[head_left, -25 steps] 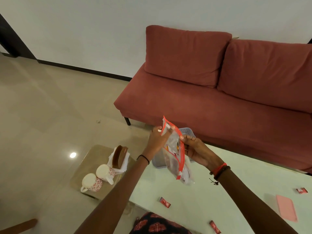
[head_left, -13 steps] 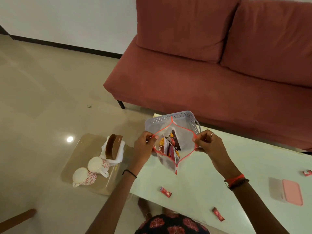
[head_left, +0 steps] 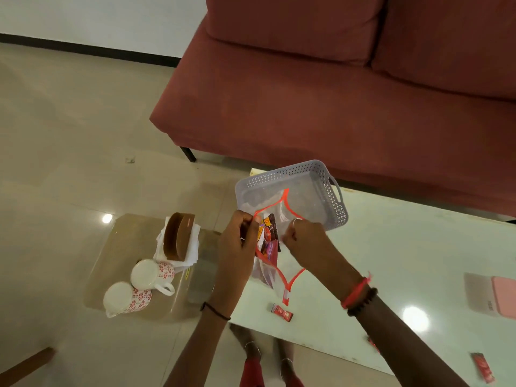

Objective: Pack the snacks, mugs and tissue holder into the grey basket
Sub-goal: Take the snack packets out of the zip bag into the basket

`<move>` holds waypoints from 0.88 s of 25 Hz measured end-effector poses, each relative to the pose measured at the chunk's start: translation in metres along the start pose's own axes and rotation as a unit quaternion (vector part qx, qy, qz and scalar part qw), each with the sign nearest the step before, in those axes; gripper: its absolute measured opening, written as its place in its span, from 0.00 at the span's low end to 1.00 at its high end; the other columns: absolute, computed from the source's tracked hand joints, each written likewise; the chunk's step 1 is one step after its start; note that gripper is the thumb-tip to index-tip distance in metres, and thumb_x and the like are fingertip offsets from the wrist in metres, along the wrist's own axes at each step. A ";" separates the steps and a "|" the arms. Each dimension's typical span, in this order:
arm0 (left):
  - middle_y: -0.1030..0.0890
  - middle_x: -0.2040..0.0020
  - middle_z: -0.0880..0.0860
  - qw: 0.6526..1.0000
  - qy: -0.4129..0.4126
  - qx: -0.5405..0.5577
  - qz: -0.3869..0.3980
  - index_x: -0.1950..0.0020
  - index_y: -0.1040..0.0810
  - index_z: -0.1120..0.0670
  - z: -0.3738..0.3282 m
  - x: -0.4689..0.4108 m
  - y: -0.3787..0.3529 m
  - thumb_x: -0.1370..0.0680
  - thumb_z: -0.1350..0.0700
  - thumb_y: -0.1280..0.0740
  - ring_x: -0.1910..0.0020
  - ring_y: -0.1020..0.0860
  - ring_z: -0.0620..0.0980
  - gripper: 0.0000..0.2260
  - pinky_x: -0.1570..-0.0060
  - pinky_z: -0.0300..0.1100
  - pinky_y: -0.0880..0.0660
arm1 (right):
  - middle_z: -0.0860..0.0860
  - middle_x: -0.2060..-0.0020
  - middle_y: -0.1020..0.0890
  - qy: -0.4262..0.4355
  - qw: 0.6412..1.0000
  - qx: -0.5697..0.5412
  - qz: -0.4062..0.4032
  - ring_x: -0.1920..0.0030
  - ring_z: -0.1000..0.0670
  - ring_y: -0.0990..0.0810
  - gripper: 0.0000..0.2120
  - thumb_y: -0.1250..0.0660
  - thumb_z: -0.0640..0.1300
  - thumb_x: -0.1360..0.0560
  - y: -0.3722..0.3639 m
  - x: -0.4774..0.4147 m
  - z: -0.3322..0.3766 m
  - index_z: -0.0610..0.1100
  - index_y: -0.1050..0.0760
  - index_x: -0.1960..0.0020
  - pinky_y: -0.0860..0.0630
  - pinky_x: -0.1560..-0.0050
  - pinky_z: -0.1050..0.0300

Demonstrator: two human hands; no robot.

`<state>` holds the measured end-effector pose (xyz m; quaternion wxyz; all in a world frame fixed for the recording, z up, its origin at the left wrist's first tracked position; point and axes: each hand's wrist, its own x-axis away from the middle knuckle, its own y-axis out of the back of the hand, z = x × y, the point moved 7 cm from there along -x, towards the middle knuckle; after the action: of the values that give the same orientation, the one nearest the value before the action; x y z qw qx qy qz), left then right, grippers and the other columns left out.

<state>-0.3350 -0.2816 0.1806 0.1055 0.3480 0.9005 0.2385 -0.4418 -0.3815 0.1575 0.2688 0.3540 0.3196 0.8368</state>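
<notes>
Beige polished floor tiles (head_left: 69,141) fill the left of the view, with a red fabric sofa (head_left: 335,93) beyond. Landmark: the grey perforated plastic basket (head_left: 339,203), which sits at the far-left corner of a white glossy table (head_left: 405,261), near the sofa-side edge. Left of the basket and lower, a small beige side table (head_left: 122,247) carries a brown tissue holder (head_left: 178,240) with white tissues and two white mugs with red flower print (head_left: 141,286). A clear zip bag with orange-red edging (head_left: 275,263), holding snack packets, hangs at the basket's near side, its mouth spread. The left hand (head_left: 237,247) pinches the bag's left rim, fingers closed on it; the right hand (head_left: 303,237) grips the right rim, fingers curled tight. Open tabletop lies right of the basket. One small red snack sachet (head_left: 282,312) lies on the table nearer than the basket; another (head_left: 481,367) lies by the table's near edge.
</notes>
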 end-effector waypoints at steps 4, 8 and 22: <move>0.25 0.66 0.46 1.000 -0.022 -0.008 0.003 0.54 0.25 0.63 -0.004 0.005 0.005 0.23 0.60 0.35 0.69 0.25 0.41 0.06 0.68 0.23 0.29 | 0.38 0.45 0.19 -0.063 0.988 0.060 0.130 0.46 0.41 0.19 0.12 0.41 0.38 0.21 -0.067 -0.022 -0.009 0.34 0.26 0.41 0.27 0.55 0.59; 0.26 0.68 0.43 1.000 -0.020 -0.007 0.011 0.55 0.25 0.61 -0.009 0.005 0.008 0.23 0.57 0.36 0.70 0.25 0.42 0.06 0.67 0.24 0.30 | 0.37 0.39 0.23 -0.102 0.985 0.052 0.132 0.39 0.39 0.23 0.17 0.38 0.40 0.23 -0.081 -0.037 -0.017 0.35 0.31 0.36 0.26 0.40 0.50; 0.23 0.65 0.50 0.999 0.002 0.024 -0.026 0.55 0.26 0.61 -0.013 -0.036 0.003 0.22 0.56 0.36 0.68 0.25 0.41 0.08 0.69 0.25 0.29 | 0.47 0.55 0.20 -0.040 0.992 -0.012 -0.123 0.53 0.45 0.19 0.12 0.41 0.48 0.21 0.044 -0.009 0.041 0.42 0.28 0.42 0.24 0.56 0.55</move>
<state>-0.3113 -0.3089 0.1938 0.1016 0.3260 0.9151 0.2145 -0.4151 -0.4024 0.2080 0.3863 0.3420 0.3395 0.7865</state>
